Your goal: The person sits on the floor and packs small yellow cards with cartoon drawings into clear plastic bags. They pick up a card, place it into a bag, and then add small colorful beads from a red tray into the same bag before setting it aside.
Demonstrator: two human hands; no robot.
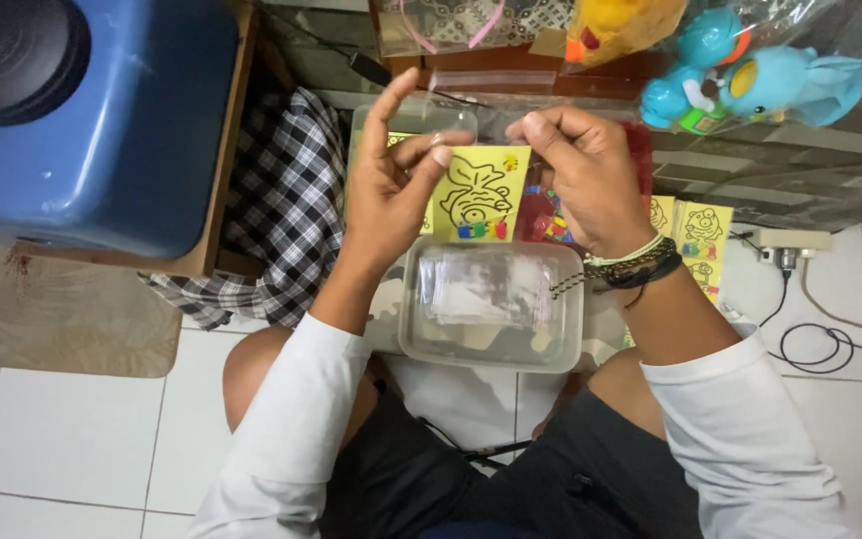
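A yellow card (478, 192) with a black line drawing and small colour squares along its bottom is pinched between both hands above my lap. My left hand (391, 185) grips its left edge with thumb and fingers, index finger raised. My right hand (576, 170) holds its upper right edge; beaded and cord bracelets circle that wrist. Below the card, a clear plastic tub (492, 304) with thin clear sleeves inside rests on my lap. A second clear tub (413, 118) sits behind my left hand.
More yellow drawing cards (695, 238) lie on the tiles at right, near a white power strip (790, 243) and cables. A blue plastic container (102, 120) stands at left, a checked cloth (281, 215) beside it. Bagged blue and yellow toys (750, 75) sit top right.
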